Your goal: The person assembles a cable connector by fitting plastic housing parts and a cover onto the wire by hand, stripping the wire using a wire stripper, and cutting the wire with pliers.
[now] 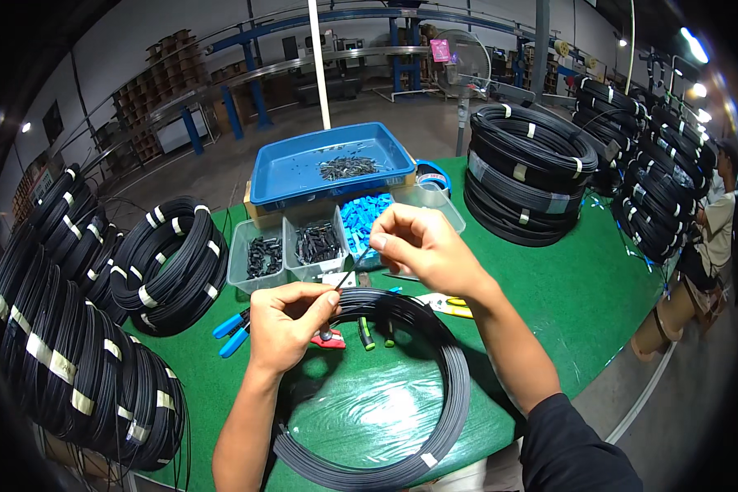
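A large coil of black cable (459,385) lies on the green tabletop in front of me, bound with bits of pale tape. Over its far left side, my left hand (291,328) pinches a thin black cable between thumb and forefinger. The thin cable (353,267) slants up and right from there to my right hand (426,250), whose thumb and finger are closed at its upper end. My curled right fingers hide that tip. Just beyond the hands, clear bins hold small black parts (316,243) and blue plastic parts (365,217).
Blue-handled pliers (232,332), a red tool (330,338), green-and-black handles (366,334) and a yellow-and-white tool (451,306) lie around the coil. Behind the bins stands a blue tray (336,190). Stacked cable coils flank both sides (168,271). A person (717,221) is at far right.
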The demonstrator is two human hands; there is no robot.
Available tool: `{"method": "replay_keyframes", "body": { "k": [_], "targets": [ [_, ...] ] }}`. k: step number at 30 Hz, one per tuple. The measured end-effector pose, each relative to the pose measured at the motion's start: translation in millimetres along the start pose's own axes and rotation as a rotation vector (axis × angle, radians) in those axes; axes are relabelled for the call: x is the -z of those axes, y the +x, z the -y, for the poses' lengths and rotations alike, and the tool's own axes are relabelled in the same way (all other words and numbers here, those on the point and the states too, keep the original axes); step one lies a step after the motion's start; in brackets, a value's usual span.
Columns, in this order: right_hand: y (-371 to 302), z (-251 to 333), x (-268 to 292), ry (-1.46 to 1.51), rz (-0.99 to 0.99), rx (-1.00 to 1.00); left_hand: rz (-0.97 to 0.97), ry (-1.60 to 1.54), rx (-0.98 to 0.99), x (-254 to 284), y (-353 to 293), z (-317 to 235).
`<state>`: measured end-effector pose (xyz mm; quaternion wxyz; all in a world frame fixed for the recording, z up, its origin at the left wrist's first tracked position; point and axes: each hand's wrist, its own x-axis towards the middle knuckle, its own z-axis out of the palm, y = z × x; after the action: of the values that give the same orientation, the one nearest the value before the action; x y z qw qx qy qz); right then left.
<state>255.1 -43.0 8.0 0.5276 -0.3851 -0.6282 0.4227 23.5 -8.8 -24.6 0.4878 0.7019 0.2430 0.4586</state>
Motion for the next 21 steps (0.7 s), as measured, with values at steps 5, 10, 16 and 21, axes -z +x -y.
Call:
{"method": "replay_keyframes", "body": {
  "k": [5,10,16,21],
  "targets": [
    [1.7,3.2,-3.4,-1.003,-0.150,0.781,-0.031,0.015,0.048,1.6,1.4,1.9],
    [-1.0,3.9,-3.8,-0.740,-0.147,0.549,-0.015,0.010,0.034,2.2,0.3,0.2],
    [-3.8,4.0,1.9,0.347,0.045,-0.254,0.017,-0.001,-0.029,1.0,0.1,-0.3],
    [-4.1,8.1,-17.2,-0.436,-0.213,0.240,-0.007,-0.036,-0.001,4.5,-0.3,-0.8]
  ]
}}
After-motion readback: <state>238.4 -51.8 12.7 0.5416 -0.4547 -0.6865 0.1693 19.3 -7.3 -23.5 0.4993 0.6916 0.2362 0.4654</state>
